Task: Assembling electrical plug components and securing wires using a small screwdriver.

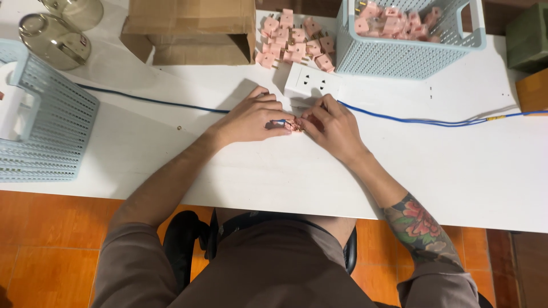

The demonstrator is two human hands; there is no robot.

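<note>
My left hand point(251, 118) and my right hand point(331, 126) meet at the middle of the white table point(285, 165). Between the fingertips sits a small pink plug part point(295, 126) with bare copper strands and the end of a blue wire point(279, 121). My left hand pinches the wire end; my right hand grips the pink part. The blue cable point(411, 120) runs off to the right and another stretch point(148, 101) runs left. A white socket block point(313, 84) lies just beyond my fingers.
A pile of pink plug parts point(294, 41) lies behind the socket block. A pale blue basket point(408, 40) holds more of them at the back right. A cardboard box point(191, 28) stands at the back, another blue basket point(40, 114) at left, glass jars point(57, 34) at far left.
</note>
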